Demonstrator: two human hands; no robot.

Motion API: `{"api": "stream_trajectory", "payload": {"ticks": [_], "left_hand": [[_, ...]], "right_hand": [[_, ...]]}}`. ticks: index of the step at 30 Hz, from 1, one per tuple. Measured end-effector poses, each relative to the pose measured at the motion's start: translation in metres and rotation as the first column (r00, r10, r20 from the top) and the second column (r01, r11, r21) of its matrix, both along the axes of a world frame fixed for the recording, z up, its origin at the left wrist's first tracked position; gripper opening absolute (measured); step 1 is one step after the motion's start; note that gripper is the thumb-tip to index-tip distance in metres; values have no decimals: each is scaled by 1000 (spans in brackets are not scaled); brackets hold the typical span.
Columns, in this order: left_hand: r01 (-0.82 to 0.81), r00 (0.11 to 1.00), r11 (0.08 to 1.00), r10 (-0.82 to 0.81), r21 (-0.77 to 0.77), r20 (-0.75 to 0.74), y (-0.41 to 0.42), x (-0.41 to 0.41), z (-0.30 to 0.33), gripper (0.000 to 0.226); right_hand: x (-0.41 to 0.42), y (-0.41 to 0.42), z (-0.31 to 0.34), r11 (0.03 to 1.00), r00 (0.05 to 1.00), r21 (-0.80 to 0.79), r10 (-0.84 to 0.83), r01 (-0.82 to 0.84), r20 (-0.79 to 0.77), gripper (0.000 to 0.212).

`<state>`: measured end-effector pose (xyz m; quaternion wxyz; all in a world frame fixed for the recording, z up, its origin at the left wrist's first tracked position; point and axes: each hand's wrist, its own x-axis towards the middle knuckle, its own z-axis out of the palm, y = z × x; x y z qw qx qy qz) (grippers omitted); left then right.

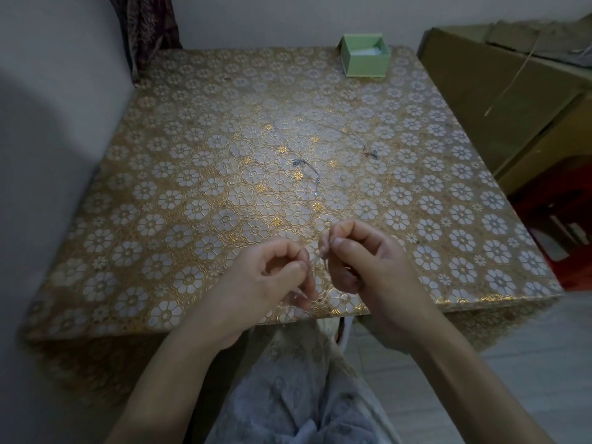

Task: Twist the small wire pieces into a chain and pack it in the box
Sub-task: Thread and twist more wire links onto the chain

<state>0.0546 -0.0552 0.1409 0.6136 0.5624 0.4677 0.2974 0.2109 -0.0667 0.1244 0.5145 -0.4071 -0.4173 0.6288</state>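
Left hand [272, 277] and right hand [362, 261] each pinch a thin wire piece [324, 255] in a tight grip above the tabletop [160, 203]; green box [365, 57] at far edge.

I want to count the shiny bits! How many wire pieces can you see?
3 that I can make out. One wire piece lies mid-table, another to its right, and one is pinched between the left hand and right hand. Fingers may hide more.
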Motion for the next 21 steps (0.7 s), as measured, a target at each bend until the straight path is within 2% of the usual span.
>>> {"api": "stream_trajectory", "payload": {"ticks": [2, 6, 9, 13, 18, 21], "left_hand": [[-55, 998, 998, 55, -1, -22, 0, -1, -5, 20], [-118, 987, 992, 122, 40, -104, -1, -1, -9, 12], [-156, 982, 987, 158, 30, -103, -1, 4, -10, 9], [-130, 987, 991, 126, -28, -97, 1, 9, -11, 7], [-92, 988, 984, 109, 150, -113, 6, 6, -7, 18], [-43, 991, 968, 72, 247, -109, 8, 4, 0, 17]], "right_hand": [[3, 0, 1, 1000, 994, 4, -5, 5, 109, 8], [8, 1, 7, 993, 944, 84, 55, -87, 324, 12], [11, 6, 14, 980, 916, 139, 77, -142, 393, 15], [13, 16, 23, 940, 841, 142, 201, -310, 502, 20], [24, 28, 29, 920, 741, 114, 223, -375, 633, 13], [28, 32, 32, 912, 726, 109, 239, -397, 644, 9]]}}
